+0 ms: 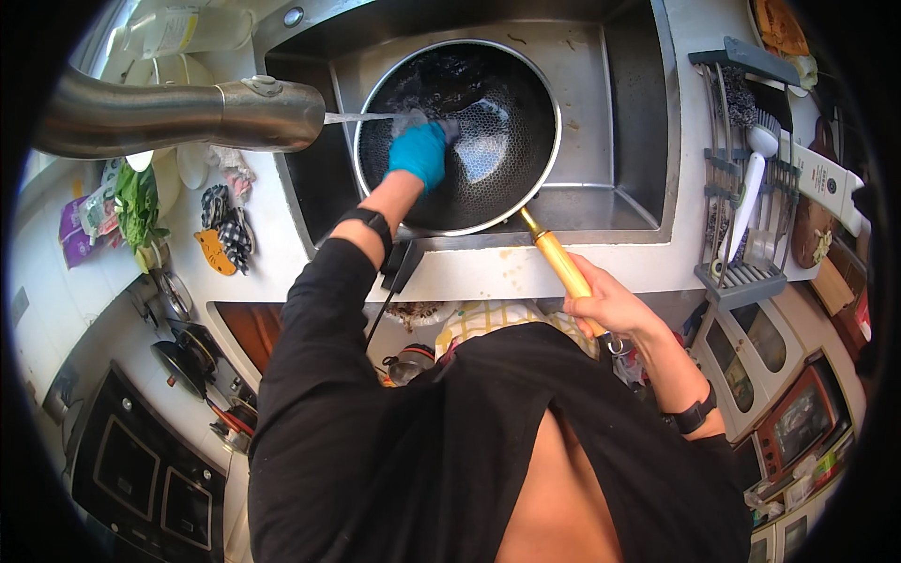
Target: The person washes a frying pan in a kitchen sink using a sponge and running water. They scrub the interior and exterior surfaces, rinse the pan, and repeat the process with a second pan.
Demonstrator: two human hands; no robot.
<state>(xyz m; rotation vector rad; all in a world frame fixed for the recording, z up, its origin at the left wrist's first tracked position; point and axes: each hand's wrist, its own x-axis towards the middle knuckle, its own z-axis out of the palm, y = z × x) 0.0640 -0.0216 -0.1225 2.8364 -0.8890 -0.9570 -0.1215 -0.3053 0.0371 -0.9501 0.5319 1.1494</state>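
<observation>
My left hand (418, 156), in a blue rubber glove, reaches into a black wok (493, 169) with a honeycomb-patterned inside. Its fingers press a greyish cloth or scrubber (449, 129), partly hidden by the glove and splashing water. My right hand (607, 299), bare, is closed around the wok's yellow wooden handle (563, 264). The wok sits tilted over a stainless steel sink (584, 105). From the metal faucet (271, 112) at the left, a stream of water (362, 117) runs into the wok, landing by my gloved fingers.
A dish and cutlery rack (740, 281) holding a white brush (756, 165) stands right of the sink. Left of it lie a checkered cloth (236, 236), leafy greens (137, 204) and a bottle (186, 32). The counter's front edge (486, 274) runs between sink and body.
</observation>
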